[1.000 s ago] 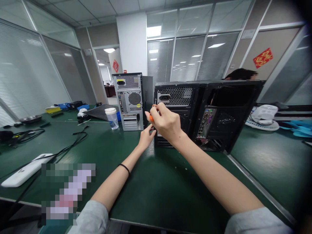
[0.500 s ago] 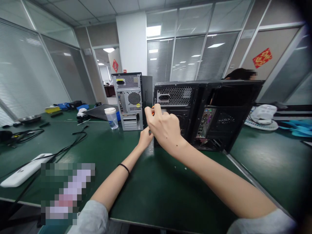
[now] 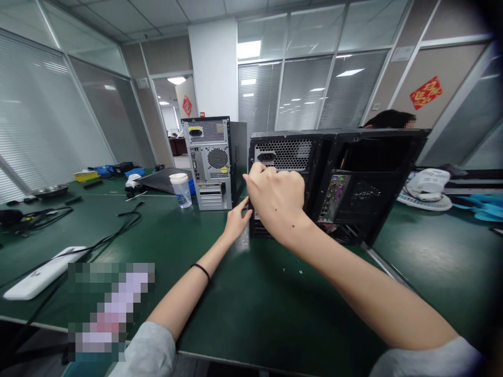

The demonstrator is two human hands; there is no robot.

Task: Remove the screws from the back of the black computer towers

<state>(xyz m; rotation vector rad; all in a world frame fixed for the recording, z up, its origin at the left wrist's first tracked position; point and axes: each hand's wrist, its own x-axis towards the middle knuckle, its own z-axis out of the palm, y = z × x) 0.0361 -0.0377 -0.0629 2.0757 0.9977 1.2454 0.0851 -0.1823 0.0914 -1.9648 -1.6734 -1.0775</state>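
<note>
A black computer case (image 3: 288,137) stands on the green table with its rear side facing me. My right hand (image 3: 277,201) is closed in front of its back panel, below the power socket; its fingertips and whatever they hold are hidden behind the hand. Lower and to the left, my left hand (image 3: 237,219) has its index finger and thumb apart near the case's left edge, with nothing visible between them. A second black case (image 3: 373,183), open at the top of its rear, stands directly to the right.
A silver computer tower (image 3: 210,162) and a lidded cup (image 3: 180,190) stand left of my hands. Cables (image 3: 113,235) and a white power bank (image 3: 45,272) lie farther left. Behind the cases, a person's head (image 3: 387,119) shows. A white cap (image 3: 428,186) sits at right.
My right hand has moved slightly right and its fist is turned more; the orange piece seen at its fingers is now hidden. My left index finger is stretched out more, apart from the right hand.
</note>
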